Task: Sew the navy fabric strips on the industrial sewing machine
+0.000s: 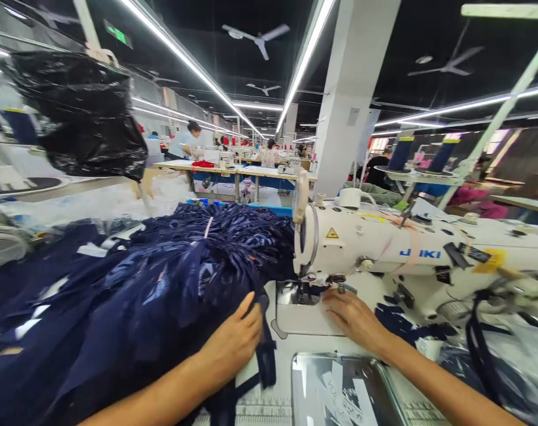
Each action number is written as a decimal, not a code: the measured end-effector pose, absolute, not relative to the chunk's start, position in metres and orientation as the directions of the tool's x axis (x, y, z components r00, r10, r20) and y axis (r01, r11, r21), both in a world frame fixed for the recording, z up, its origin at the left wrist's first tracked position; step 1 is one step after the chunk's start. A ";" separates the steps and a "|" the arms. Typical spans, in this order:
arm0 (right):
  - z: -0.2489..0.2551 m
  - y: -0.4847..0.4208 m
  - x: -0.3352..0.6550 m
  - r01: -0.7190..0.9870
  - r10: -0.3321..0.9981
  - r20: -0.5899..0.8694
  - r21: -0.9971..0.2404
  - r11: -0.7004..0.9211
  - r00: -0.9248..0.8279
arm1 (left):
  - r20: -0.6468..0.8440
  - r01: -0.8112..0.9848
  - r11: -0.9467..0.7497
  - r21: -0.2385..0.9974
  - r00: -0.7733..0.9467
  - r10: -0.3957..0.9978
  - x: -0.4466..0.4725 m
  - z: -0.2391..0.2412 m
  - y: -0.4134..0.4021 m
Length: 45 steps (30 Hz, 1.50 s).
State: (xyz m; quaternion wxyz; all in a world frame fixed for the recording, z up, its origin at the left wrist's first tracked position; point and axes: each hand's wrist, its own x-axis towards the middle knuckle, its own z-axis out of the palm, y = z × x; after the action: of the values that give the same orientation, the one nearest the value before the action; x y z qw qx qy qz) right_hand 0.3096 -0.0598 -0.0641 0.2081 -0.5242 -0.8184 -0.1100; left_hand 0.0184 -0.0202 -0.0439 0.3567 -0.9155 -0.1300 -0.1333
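Observation:
My left hand (235, 340) lies on a big heap of dark navy patterned fabric (162, 290), fingers together and pressed flat on its edge, beside a dark strap (267, 355) hanging off the table. My right hand (351, 316) rests on the sewing machine bed (302, 319), its fingertips right next to the presser foot and needle (306, 290). What the fingers pinch there is hidden. The white Juki sewing machine (384, 251) stretches to the right above that hand.
A metal tray with paper labels (340, 387) sits at the near table edge. Navy fabric scraps (397, 325) and a clear plastic bag (508, 361) lie at right. A black plastic bag (82, 112) hangs at upper left. Other workers sit at distant tables (233, 171).

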 end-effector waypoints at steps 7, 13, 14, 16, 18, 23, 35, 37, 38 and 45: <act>-0.043 -0.124 0.358 0.950 0.897 0.350 -0.053 0.307 -0.270 | 0.419 0.350 -0.751 -0.560 0.901 0.108 0.024 -0.053 -0.012; -0.052 -0.154 0.356 0.915 0.873 0.272 0.139 0.380 -0.404 | 0.433 0.363 -0.823 -0.436 0.887 0.163 0.034 -0.049 -0.010; -0.054 -0.154 0.354 0.908 0.866 0.274 0.145 0.394 -0.419 | 0.424 0.369 -0.830 -0.417 0.887 0.181 0.036 -0.050 -0.010; -0.059 -0.151 0.351 0.896 0.849 0.288 0.136 0.422 -0.443 | 0.400 0.367 -0.854 -0.369 0.892 0.210 0.040 -0.050 -0.010; -0.061 -0.144 0.348 0.888 0.835 0.303 0.121 0.444 -0.459 | 0.382 0.354 -0.886 -0.298 0.895 0.229 0.045 -0.049 -0.011; -0.062 -0.116 0.342 0.873 0.817 0.338 0.027 0.488 -0.467 | 0.382 0.391 -0.920 0.035 0.845 0.373 0.068 -0.038 -0.020; -0.067 -0.040 0.304 0.871 0.793 0.511 -0.155 0.466 -0.333 | 0.422 0.495 -0.771 0.401 0.648 0.635 0.144 -0.052 -0.009; -0.067 -0.040 0.301 0.857 0.754 0.519 -0.075 0.510 -0.403 | 0.475 0.479 -0.858 0.187 0.720 0.506 0.139 -0.057 -0.004; -0.068 -0.041 0.301 0.843 0.739 0.512 -0.052 0.535 -0.438 | 0.462 0.464 -0.879 0.108 0.760 0.458 0.136 -0.059 -0.002; -0.073 -0.065 0.324 0.854 0.765 0.537 -0.147 0.499 -0.355 | 0.313 0.386 -0.914 0.123 0.859 0.405 0.108 -0.059 -0.007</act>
State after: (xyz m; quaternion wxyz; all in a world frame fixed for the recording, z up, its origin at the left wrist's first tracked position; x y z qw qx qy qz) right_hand 0.3242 -0.0654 -0.0728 0.2797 -0.4942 -0.8193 -0.0792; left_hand 0.1080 -0.0072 -0.0585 -0.0279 -0.9637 -0.2053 -0.1685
